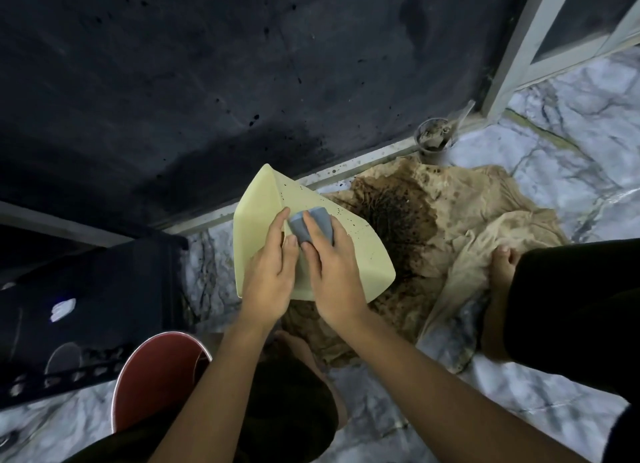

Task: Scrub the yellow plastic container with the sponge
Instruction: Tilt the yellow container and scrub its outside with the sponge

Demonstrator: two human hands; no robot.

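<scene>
A pale yellow plastic container (263,199) is held tilted above a stained cloth, its outer walls facing me and speckled with dark dirt. My left hand (270,272) grips its lower left side, thumb and fingers over the wall. My right hand (332,268) presses a grey-blue sponge (304,225) against the container's upper face, fingers curled over the sponge. The container's opening is turned away and hidden.
A beige cloth (485,220) with a dark pile of soil (394,216) lies on the marble floor. A dirty clear cup (434,138) stands by the door track. A red bucket (156,372) sits at lower left beside a black crate (86,306). My bare foot (498,272) rests on the cloth.
</scene>
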